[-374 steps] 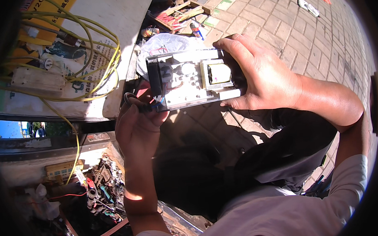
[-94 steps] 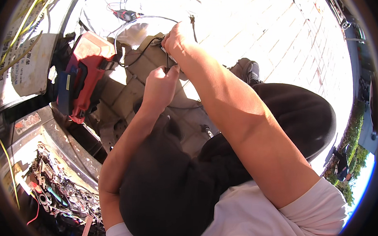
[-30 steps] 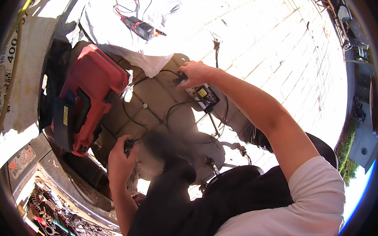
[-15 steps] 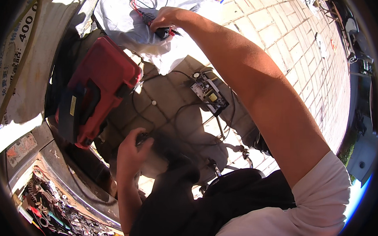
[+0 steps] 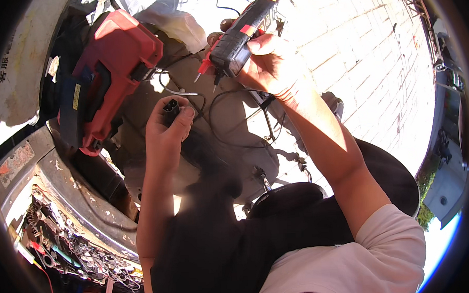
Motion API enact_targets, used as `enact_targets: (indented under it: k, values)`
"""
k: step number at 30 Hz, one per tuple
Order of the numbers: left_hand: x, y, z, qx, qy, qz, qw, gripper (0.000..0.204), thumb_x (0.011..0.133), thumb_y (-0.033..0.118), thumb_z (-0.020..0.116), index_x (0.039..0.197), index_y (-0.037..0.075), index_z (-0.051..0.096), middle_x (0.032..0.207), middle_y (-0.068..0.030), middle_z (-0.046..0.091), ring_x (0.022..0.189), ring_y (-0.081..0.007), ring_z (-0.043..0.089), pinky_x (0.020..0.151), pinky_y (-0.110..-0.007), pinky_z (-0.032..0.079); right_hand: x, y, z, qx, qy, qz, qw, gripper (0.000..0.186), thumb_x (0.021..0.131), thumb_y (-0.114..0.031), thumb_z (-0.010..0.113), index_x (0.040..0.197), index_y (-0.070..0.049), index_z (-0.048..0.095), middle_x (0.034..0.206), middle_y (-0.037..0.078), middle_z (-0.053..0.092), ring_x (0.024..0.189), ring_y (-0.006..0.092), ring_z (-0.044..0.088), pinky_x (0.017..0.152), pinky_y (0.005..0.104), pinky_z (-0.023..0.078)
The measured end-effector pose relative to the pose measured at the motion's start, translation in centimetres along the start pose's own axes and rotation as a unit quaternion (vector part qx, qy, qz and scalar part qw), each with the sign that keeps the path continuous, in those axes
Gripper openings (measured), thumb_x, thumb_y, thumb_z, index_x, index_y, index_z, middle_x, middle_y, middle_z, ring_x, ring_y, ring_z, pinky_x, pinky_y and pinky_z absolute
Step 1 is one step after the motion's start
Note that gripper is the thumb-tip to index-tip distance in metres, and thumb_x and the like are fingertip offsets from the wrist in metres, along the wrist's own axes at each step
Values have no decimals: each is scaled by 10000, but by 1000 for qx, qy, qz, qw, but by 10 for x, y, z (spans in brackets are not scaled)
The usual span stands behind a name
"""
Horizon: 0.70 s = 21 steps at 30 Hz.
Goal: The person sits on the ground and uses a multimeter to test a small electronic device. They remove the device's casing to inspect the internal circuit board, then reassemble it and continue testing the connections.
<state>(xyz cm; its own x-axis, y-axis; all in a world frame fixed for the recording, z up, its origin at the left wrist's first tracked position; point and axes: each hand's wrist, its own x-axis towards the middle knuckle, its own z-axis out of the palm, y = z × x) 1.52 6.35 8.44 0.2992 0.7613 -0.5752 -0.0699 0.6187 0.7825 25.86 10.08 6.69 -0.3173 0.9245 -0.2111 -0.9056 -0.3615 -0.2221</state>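
- Gripping digital multimeter (image 5: 240, 41) in right hand (image 5: 270, 67), slanted lengthwise toward lower left, with test probes (image 5: 206, 66) at near end.
- Pinching black connector (image 5: 171, 108) in left hand (image 5: 163, 131), below and left of the test probes, not touching.

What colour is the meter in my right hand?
The meter is mostly black with red parts; the head view shows it best.

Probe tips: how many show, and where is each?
2: on the red probe and, right of it, the black probe, both at the lower end of the meter in the right hand. Others may be hidden.
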Motion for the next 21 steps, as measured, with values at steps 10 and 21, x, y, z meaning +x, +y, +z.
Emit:
enact_targets:
  k: [10,21]
  values:
    - [-2,-15,37,25,14,-14,999,204,842,68,739,1002,-8,637,807,11,597,656,-34,512,559,-192,377,-58,61,-15,83,94,-60,990,413,842,-374,714,1103,-78,591,1213,161,584,1196,365,540,986,533,452]
    - [-13,-21,24,70,32,3,997,148,873,40,720,998,3,647,836,43,582,743,-23,505,646,-168,401,-60,41,-40,-13,2,4,1000,462,888,-509,637,1047,-74,635,1283,215,548,1303,400,454,1065,617,367]
